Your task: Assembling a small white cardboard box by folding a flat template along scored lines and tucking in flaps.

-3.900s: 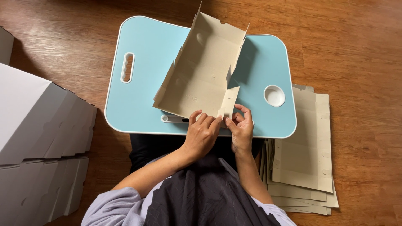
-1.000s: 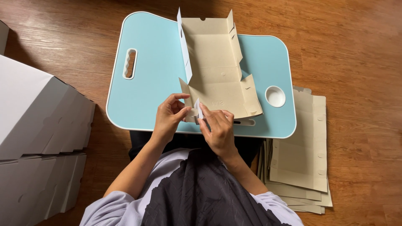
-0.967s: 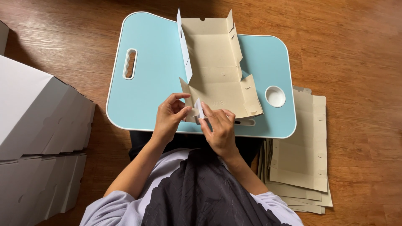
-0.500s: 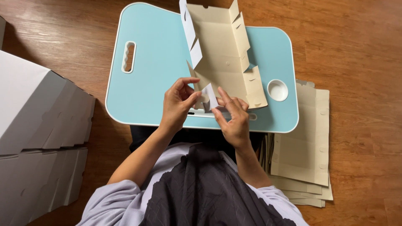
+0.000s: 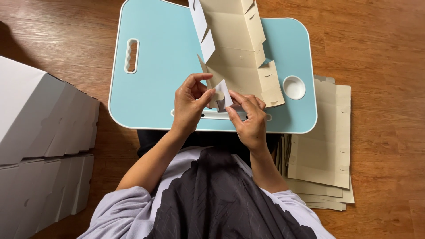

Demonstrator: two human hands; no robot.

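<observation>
A half-folded beige cardboard box (image 5: 234, 48) lies on a light blue lap table (image 5: 159, 84), its side walls partly raised. My left hand (image 5: 190, 104) pinches the box's near end flap (image 5: 223, 93) between thumb and fingers. My right hand (image 5: 250, 119) grips the same flap from the right and underneath. Both hands are over the table's near edge.
A stack of flat beige box blanks (image 5: 321, 146) lies on the wooden floor to the right. Stacked white folded boxes (image 5: 40, 141) sit at the left. The table has a handle slot (image 5: 131, 55) and a round cup recess (image 5: 294, 86).
The box has been turned so it lies lengthwise away from me and has shifted up. Both hands moved from its right corner to the near end flap.
</observation>
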